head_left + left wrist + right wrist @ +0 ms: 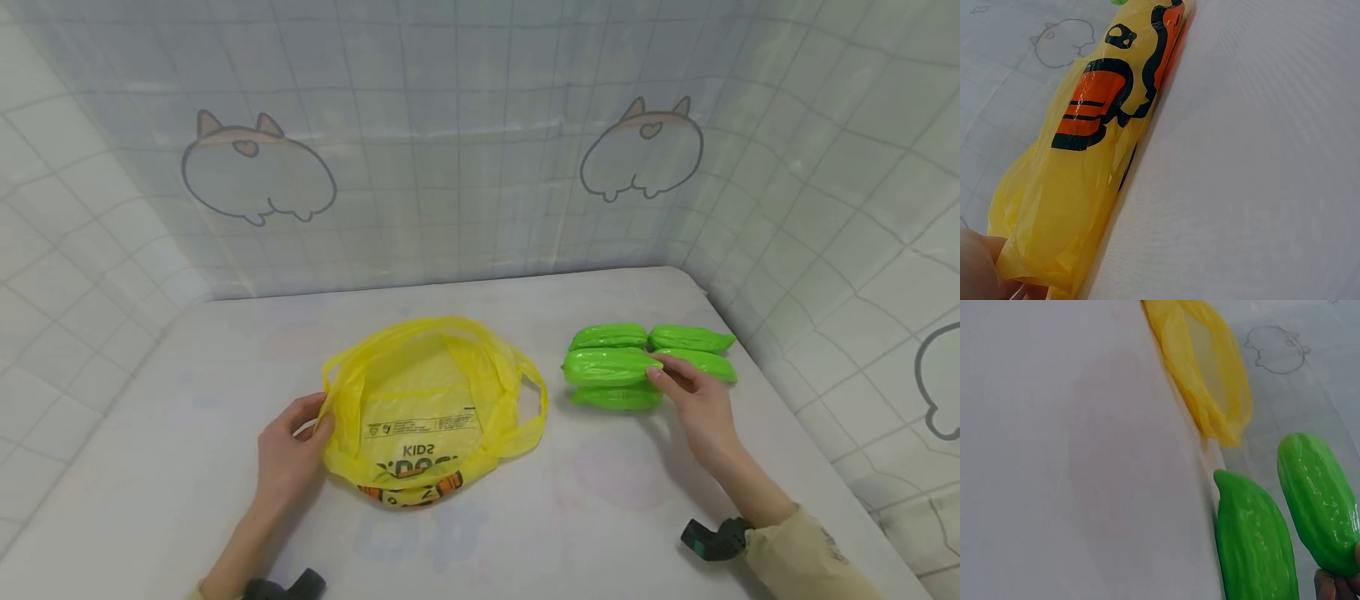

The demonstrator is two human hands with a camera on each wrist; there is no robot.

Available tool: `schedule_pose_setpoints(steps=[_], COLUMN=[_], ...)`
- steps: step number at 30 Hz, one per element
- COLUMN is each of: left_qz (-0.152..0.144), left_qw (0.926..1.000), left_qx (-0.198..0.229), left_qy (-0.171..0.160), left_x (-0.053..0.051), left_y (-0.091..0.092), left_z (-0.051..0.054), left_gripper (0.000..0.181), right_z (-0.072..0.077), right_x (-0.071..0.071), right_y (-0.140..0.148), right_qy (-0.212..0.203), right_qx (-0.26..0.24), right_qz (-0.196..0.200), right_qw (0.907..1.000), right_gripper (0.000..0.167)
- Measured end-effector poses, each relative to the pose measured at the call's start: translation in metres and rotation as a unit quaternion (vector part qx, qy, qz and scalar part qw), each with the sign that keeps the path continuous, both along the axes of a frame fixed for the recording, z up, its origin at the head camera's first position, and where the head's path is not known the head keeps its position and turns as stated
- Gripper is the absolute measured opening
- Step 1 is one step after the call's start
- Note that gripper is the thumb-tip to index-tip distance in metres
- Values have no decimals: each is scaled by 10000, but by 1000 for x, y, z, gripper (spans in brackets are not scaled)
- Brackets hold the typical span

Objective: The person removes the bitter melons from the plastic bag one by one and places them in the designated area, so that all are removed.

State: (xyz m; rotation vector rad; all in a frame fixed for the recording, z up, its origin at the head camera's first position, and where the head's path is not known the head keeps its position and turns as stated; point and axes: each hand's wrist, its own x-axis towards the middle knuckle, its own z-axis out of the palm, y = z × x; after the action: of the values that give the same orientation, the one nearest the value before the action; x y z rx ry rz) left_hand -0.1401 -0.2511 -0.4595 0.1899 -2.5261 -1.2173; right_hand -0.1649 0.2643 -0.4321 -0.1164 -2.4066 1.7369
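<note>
A yellow plastic bag (pixel 420 400) with dark and orange print lies on the table, its mouth spread open and handle loops at its sides. My left hand (pixel 288 442) pinches the bag's left edge between thumb and fingers. At the right, my right hand (pixel 701 408) grips one end of a glossy green toy cucumber (pixel 607 367). In the right wrist view this held cucumber (pixel 1316 500) is raised above the table, apart from another cucumber (pixel 1254 544) lying there. More cucumbers (pixel 690 337) lie close together around and behind the held one.
The white table (pixel 540 517) runs back to a grid-patterned curtain (pixel 450 167) with cartoon animal outlines. Similar curtains hang along both sides. A dark wrist device (pixel 716 540) is on the right wrist, and another (pixel 288 586) is on the left.
</note>
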Motion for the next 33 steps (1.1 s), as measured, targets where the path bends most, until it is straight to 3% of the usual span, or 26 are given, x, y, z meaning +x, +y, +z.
schedule_pose_setpoints(steps=[14, 24, 26, 29, 33], left_qz=[-35, -46, -29, 0, 18], left_qw=[10000, 10000, 10000, 9999, 9998], left_qx=[37, 56, 45, 8, -35], left_qy=[8, -47, -69, -116, -175], left_x=[0, 0, -1, -1, -1], left_y=[1, 1, 1, 1, 0], left_z=[-3, -3, -3, -3, -3], left_gripper=[36, 36, 36, 37, 37], right_z=[-9, -22, -23, -26, -30], right_x=[10, 16, 17, 18, 18], right_y=[41, 72, 78, 85, 92], right_qy=[-43, -188, -151, 67, 322], right_qx=[529, 340, 84, -691, -1667], right_qz=[-487, -647, -708, -777, -867], right_qw=[9974, 9971, 9973, 9946, 9817], right_gripper=[61, 54, 49, 38, 23])
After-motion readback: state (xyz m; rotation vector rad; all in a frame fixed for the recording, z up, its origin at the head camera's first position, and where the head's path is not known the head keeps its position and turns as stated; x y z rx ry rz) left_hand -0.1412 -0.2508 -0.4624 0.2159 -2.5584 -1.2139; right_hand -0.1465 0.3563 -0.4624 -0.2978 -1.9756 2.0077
